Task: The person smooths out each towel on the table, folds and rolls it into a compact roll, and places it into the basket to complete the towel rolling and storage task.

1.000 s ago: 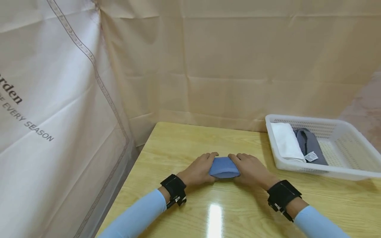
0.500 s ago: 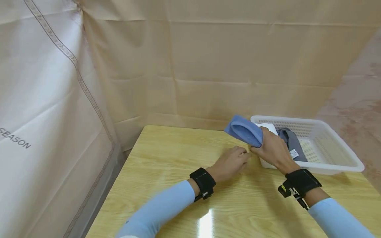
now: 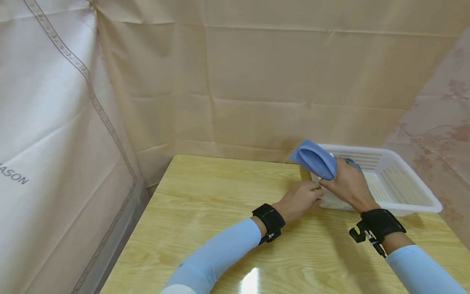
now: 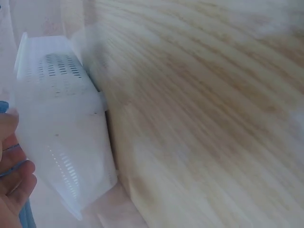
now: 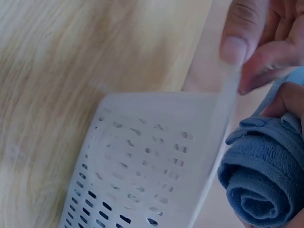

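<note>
A folded, rolled blue towel (image 3: 315, 160) is in my right hand (image 3: 346, 183), held over the left end of the white plastic basket (image 3: 400, 183). In the right wrist view the towel (image 5: 261, 175) shows its spiral end, with fingers curled around it. My left hand (image 3: 299, 200) is at the basket's near left corner. Its thumb and a finger pinch the basket rim in the right wrist view, where the perforated wall (image 5: 156, 142) shows below. A grey towel (image 3: 353, 164) inside the basket is mostly hidden behind my right hand.
The basket stands on a yellow wood-grain table (image 3: 205, 196) near its back right. A beige cloth (image 3: 257, 81) hangs behind the table, and a white printed cloth (image 3: 47, 163) hangs on the left. A pink patterned surface (image 3: 440, 130) is at the right.
Both hands were on the blue towel at the table's middle. My right hand has carried it right and up to the basket; my left hand has let go of it and moved to the basket's rim.
</note>
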{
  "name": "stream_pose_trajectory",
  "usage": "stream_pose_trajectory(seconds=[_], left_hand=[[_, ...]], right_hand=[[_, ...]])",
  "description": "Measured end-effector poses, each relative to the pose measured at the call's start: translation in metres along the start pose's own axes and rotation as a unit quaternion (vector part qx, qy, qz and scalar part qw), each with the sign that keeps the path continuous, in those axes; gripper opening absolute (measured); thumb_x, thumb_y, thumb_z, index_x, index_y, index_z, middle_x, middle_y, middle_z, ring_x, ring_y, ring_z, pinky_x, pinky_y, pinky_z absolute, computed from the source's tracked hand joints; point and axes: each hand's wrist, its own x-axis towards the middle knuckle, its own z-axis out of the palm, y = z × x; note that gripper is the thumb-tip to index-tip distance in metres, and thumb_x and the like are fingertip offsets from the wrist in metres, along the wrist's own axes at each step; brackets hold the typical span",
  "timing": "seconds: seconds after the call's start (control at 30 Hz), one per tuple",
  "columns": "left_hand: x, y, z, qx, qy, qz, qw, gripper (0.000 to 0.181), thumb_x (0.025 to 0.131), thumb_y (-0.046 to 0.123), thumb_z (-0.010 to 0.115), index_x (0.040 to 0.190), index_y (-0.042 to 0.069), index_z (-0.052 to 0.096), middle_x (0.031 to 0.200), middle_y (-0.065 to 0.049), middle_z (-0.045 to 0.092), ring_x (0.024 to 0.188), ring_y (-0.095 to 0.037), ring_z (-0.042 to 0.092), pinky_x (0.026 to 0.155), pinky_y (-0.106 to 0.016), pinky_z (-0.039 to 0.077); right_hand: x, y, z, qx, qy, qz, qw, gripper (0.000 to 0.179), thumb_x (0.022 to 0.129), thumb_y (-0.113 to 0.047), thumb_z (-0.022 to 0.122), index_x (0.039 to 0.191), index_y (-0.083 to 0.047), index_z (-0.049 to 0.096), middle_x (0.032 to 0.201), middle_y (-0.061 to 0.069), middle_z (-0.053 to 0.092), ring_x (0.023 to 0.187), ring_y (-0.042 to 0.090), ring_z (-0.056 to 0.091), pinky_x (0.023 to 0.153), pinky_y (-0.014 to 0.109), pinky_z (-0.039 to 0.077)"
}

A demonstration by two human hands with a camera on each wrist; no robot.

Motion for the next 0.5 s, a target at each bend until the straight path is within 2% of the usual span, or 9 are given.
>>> stream_pose_trajectory(seconds=[0.13, 0.2, 0.37, 0.5], left_hand=[[0.008, 0.003, 0.001, 0.026, -0.010, 0.018, 0.9994, 0.015, 0.101, 0.032, 0.068, 0.106, 0.019, 0.075, 0.102, 0.006, 0.066, 0.095, -0.006, 0.060, 0.088, -0.015, 0.044], [0.012, 0.004, 0.002, 0.038, -0.015, 0.026, 0.9989, 0.016, 0.104, 0.032, 0.064, 0.106, 0.020, 0.075, 0.101, 0.006, 0.065, 0.094, -0.007, 0.059, 0.088, -0.015, 0.044], [0.020, 0.005, 0.006, 0.045, -0.042, 0.044, 0.9971, 0.020, 0.109, 0.027, 0.054, 0.111, 0.017, 0.071, 0.108, 0.005, 0.064, 0.097, -0.008, 0.059, 0.088, -0.015, 0.044], [0.022, 0.005, 0.007, 0.040, -0.064, 0.046, 0.9961, 0.020, 0.109, 0.025, 0.055, 0.119, 0.016, 0.069, 0.113, 0.005, 0.064, 0.101, -0.008, 0.058, 0.089, -0.016, 0.044]], right_hand=[[0.000, 0.003, -0.005, 0.014, -0.014, 0.039, 0.9990, 0.071, 0.074, -0.018, 0.081, 0.127, 0.018, 0.049, 0.100, 0.039, 0.063, 0.083, 0.054, 0.065, 0.067, 0.064, 0.051], [0.000, 0.004, -0.006, 0.013, -0.024, 0.044, 0.9986, 0.078, 0.076, -0.018, 0.081, 0.133, 0.020, 0.044, 0.103, 0.044, 0.061, 0.086, 0.057, 0.064, 0.068, 0.065, 0.051], [0.001, 0.012, -0.009, 0.010, -0.035, 0.047, 0.9983, 0.082, 0.077, -0.017, 0.080, 0.140, 0.019, 0.040, 0.107, 0.046, 0.060, 0.089, 0.059, 0.064, 0.071, 0.067, 0.051], [-0.001, 0.021, -0.010, 0.016, -0.037, 0.056, 0.9976, 0.081, 0.077, -0.016, 0.080, 0.142, 0.015, 0.042, 0.112, 0.042, 0.061, 0.094, 0.057, 0.064, 0.073, 0.066, 0.051]])
